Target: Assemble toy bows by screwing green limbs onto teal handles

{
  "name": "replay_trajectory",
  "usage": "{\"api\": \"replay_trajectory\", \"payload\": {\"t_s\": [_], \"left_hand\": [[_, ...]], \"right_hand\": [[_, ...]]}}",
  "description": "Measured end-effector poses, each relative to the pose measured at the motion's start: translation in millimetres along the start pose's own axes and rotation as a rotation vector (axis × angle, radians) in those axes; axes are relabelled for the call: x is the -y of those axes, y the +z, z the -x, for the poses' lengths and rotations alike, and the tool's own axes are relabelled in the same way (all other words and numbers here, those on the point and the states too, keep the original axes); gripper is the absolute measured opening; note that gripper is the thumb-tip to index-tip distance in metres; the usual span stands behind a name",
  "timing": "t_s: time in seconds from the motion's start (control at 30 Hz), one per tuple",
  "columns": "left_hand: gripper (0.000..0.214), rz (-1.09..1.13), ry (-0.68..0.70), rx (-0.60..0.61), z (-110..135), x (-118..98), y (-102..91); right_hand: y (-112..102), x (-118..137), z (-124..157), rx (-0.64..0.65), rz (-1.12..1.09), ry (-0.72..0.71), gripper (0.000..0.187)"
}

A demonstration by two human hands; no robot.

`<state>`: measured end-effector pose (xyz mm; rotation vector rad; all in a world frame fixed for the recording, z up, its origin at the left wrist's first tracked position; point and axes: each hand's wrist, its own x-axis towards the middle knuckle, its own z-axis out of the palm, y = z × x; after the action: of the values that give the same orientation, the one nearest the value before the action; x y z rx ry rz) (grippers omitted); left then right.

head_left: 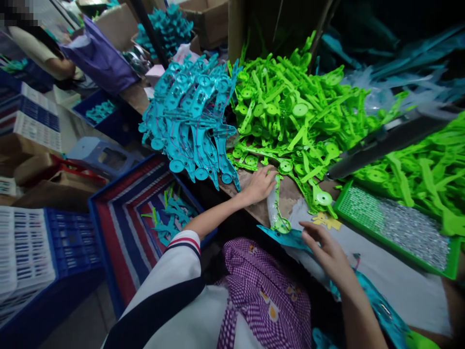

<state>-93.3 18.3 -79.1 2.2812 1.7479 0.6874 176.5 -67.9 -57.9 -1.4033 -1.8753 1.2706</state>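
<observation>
My left hand [259, 185] is closed, its fingers curled at the upper end of a slim bright-green plastic part [278, 201]. This part stretches toward me, and its round end meets a teal plastic part [281, 236] at the table's front edge. At the right end of the teal part is my right hand [329, 249], with thumb and forefinger on its edge; the palm side is hidden. Beyond my left hand rises a stack of teal plastic parts [196, 116] with round discs. A large heap of green plastic parts [290, 106] lies beside it.
A green tray [394, 247] of small shiny metal pieces stands at right, under a dark bar [385, 140]. Yellow cut-outs [327, 220] lie near white sheeting [395, 291]. Left below is a striped-lined crate [127, 208] with loose parts. Another person's arm [60, 68] shows far left.
</observation>
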Motion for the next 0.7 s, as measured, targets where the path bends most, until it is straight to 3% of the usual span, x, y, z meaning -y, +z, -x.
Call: {"api": "replay_trajectory", "payload": {"t_s": [0.17,0.33,0.47,0.6,0.7], "left_hand": [[0.041,-0.110,-0.103,-0.004,-3.4,10.4,-11.8],[0.041,-0.243,-0.151,0.031,-9.9,7.8,-20.2],[0.038,-0.343,-0.193,0.092,-14.6,8.1,-19.0],[0.031,-0.376,-0.077,0.142,-18.8,10.3,-16.0],[0.028,-0.400,0.021,0.123,-17.4,8.1,-12.8]], "right_hand": [[-3.7,4.6,32.9,-0.175,-0.025,0.112,0.044],[-4.7,28.2,19.4,-0.421,-0.105,0.119,0.044],[-8.2,65.7,-6.1,-0.483,-0.218,0.006,0.033],[-9.0,113.7,-28.2,-0.561,-0.407,-0.196,0.023],[-3.9,129.2,-32.7,-0.484,-0.505,-0.274,0.017]]}}
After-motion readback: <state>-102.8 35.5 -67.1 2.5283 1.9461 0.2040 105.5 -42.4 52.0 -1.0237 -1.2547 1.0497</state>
